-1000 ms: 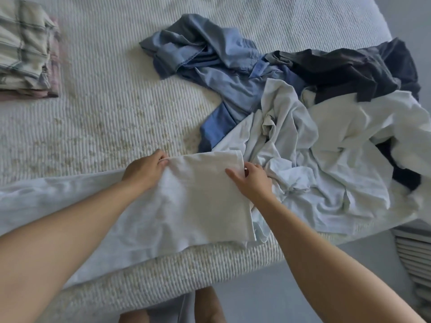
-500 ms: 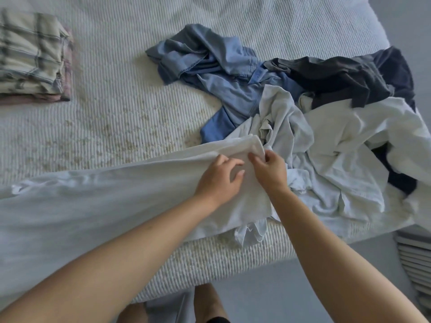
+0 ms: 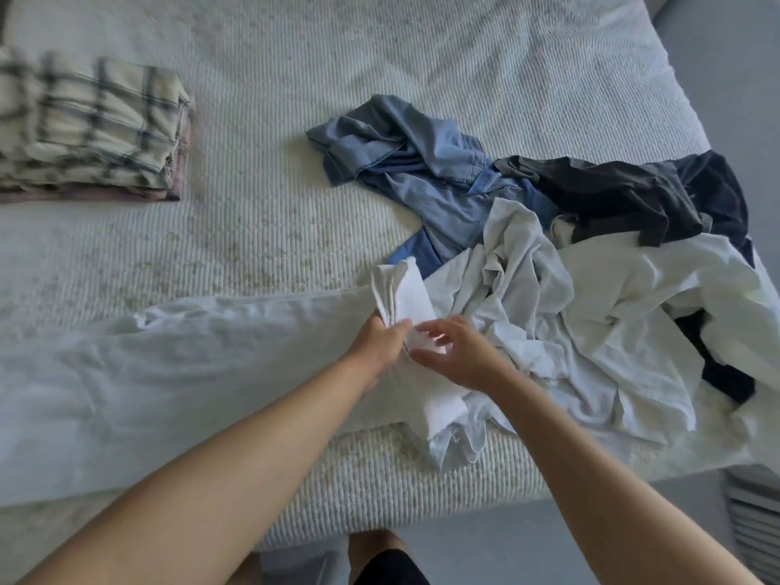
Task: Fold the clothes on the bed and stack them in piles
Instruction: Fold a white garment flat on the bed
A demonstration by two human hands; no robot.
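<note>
White garment (image 3: 190, 373), long and thin, lies along the near edge of the bed (image 3: 295, 99); its right end is bunched upright in the left hand (image 3: 382, 342), whose fingers curl round the gathered cloth. Right hand (image 3: 453, 356) hovers at the same bunch, fingers loosely spread, gripping nothing visible. Fabric appears light, limp and creasing easily; hems and corners likely give the surest hold. Unfolded heap (image 3: 591, 289) of white, blue and dark clothes lies just right. Folded plaid pile (image 3: 88, 124) sits far left.
</note>
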